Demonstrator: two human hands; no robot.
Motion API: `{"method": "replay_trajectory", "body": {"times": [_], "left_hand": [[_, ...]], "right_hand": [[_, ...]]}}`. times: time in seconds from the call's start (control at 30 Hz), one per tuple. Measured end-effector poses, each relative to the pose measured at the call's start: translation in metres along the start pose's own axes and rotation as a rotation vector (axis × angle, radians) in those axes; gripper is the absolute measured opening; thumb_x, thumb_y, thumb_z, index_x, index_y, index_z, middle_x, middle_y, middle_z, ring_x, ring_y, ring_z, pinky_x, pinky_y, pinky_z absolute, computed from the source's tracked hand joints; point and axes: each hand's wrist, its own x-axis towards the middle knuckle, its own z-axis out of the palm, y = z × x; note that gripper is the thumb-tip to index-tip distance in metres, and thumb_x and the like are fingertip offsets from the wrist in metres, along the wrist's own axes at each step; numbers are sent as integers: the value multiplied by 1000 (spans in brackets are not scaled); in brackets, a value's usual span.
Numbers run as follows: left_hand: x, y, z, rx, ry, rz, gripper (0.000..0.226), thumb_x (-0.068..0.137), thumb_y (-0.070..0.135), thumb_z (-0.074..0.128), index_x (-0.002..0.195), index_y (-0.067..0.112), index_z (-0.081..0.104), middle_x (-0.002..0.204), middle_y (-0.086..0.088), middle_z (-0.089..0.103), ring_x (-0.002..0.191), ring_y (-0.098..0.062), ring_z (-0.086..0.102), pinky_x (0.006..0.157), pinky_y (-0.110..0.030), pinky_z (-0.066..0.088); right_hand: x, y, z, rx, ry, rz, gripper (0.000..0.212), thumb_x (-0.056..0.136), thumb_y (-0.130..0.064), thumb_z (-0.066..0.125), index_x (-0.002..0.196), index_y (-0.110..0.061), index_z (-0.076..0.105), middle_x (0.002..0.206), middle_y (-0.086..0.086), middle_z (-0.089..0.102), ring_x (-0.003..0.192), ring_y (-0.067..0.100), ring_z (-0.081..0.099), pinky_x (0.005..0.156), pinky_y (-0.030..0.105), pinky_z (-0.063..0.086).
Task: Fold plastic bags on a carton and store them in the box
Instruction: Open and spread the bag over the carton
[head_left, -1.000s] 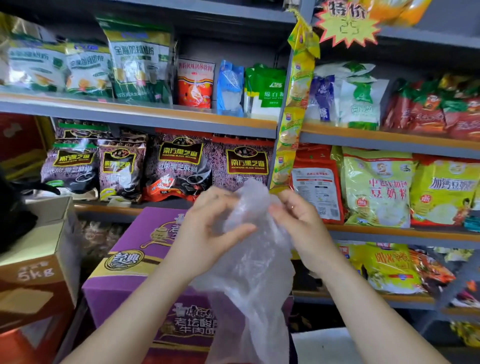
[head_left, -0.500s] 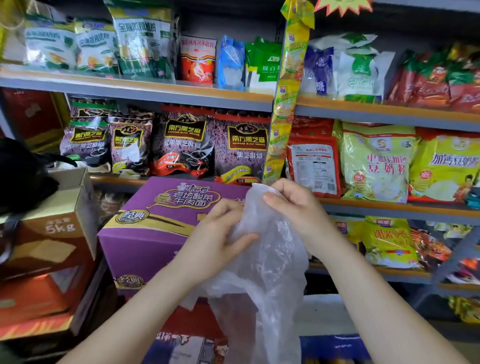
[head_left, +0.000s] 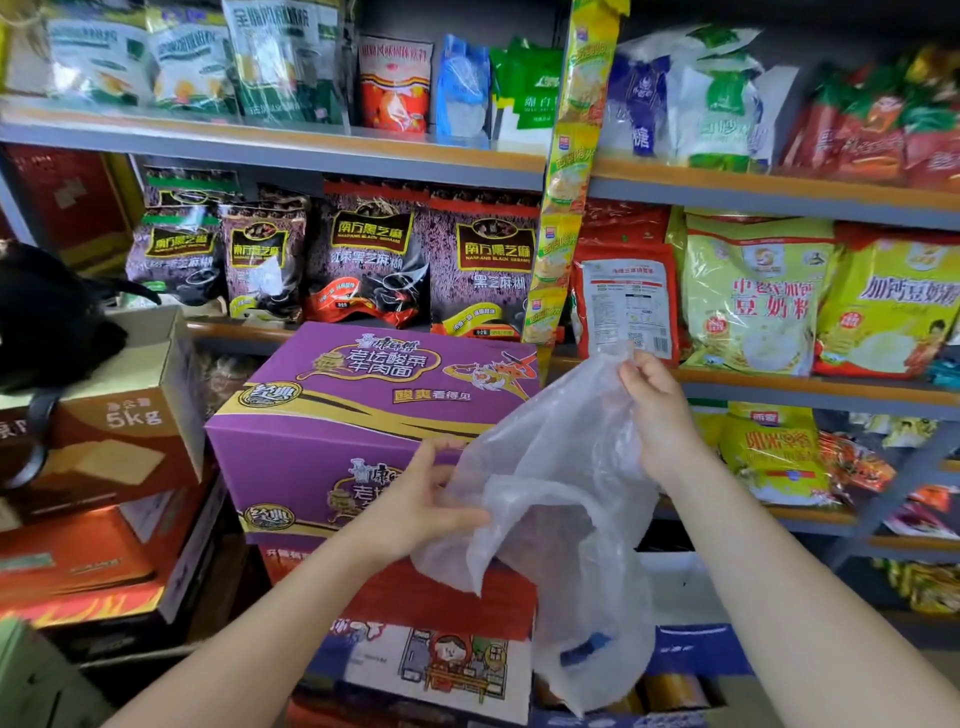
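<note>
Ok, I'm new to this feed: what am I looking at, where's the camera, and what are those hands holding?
There is no machine here: a person works bare-handed, and the one camera sits on their head, looking forward and down. The right hand pinches the top edge of a clear plastic bag, and the left hand grips its side lower down, so the bag hangs in the air, unfolded. Behind it stands a purple carton, top bare, in front of shop shelves stocked with food packets.

You have open room above the purple carton (head_left: 363, 395); the brown box (head_left: 130, 415) crowds its left edge, and stocked shelves (head_left: 311, 150) wall off its back edge.
</note>
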Motion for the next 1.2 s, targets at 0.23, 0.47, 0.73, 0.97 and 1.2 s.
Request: {"method": "replay_trajectory", "body": {"times": [0.23, 0.47, 0.73, 0.97, 1.2], "left_hand": [[4, -6, -7, 32, 245, -61, 16, 88, 4, 59, 76, 14, 63, 58, 8, 64, 53, 2, 56, 55, -16, 45], [0, -15, -24, -4, 238, 58, 36, 79, 53, 59, 103, 28, 47, 104, 2, 55, 91, -10, 53, 76, -24, 43], [6, -8, -42, 596, 348, 434, 20, 83, 44, 52, 78, 30, 64, 107, 14, 46, 78, 3, 53, 68, -22, 40], [-7, -10, -66, -431, 148, 181, 27, 46, 28, 58, 58, 5, 68, 81, -4, 62, 74, -20, 57, 68, -31, 41], [16, -18, -52, 633, 94, -2, 32, 69, 26, 64, 100, 23, 56, 92, 3, 62, 81, -6, 58, 72, -18, 43]], "right_hand": [[13, 22, -7, -125, 178, -10, 14, 95, -26, 51, 97, -18, 62, 88, -2, 61, 82, 13, 53, 75, 28, 42], [31, 38, -6, -225, 303, 37, 21, 100, -25, 38, 92, -12, 52, 81, 7, 51, 73, 19, 44, 63, 29, 35], [50, 47, -12, -283, 404, 115, 19, 100, -23, 36, 95, -13, 50, 89, 10, 52, 81, 23, 47, 69, 30, 36], [54, 60, -40, -270, 438, 160, 17, 95, -17, 44, 100, -12, 59, 94, 10, 57, 86, 24, 51, 75, 31, 38], [32, 33, -16, -271, 252, 56, 14, 96, -24, 46, 100, -18, 59, 94, 3, 57, 87, 19, 50, 68, 27, 39]]}}
